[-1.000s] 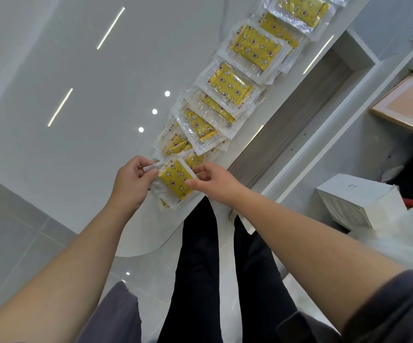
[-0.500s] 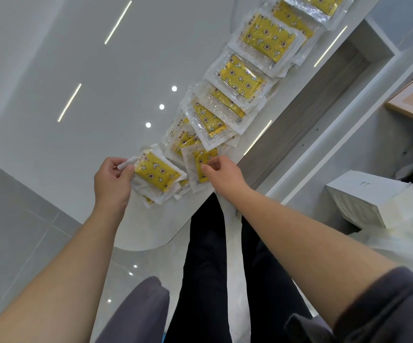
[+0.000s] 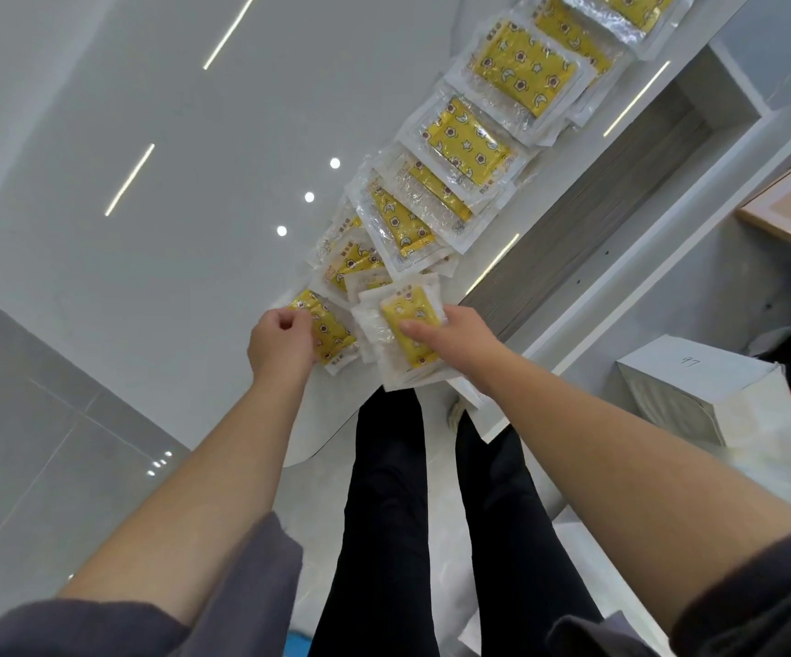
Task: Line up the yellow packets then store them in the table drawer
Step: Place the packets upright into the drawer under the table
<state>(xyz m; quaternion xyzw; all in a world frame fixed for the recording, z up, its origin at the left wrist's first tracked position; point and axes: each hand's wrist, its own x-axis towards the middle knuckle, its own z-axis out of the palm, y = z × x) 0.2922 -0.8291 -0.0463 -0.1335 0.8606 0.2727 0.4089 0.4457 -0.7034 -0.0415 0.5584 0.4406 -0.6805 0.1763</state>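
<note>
- The person's left hand [image 3: 282, 341] is curling its fingers over the near end of a patterned yellow packet [image 3: 332, 334], gripping it while it is lying flat on the glossy white table [image 3: 171, 230].
- Just to the right of that grip, the right hand [image 3: 462, 334] is holding a second yellow packet [image 3: 405, 305]. The thumb is lying across its yellow face and the other fingers are tucked at its right edge.
- This second packet is resting on top of some paler, crinkled wrappers.
- The two held packets are lying side by side between the hands, very close together; I cannot tell whether their edges are touching.
- Beyond both grips, a row of yellow packets [image 3: 464, 144] is running away along the table's edge, each one overlapping its neighbour.
- To the right of the right hand, past the table's edge, the drawer [image 3: 588, 230] is standing open, showing a grey wood-grain bottom.
- Farther right, beyond the right forearm, a white box [image 3: 697, 386] is sitting lower down.
</note>
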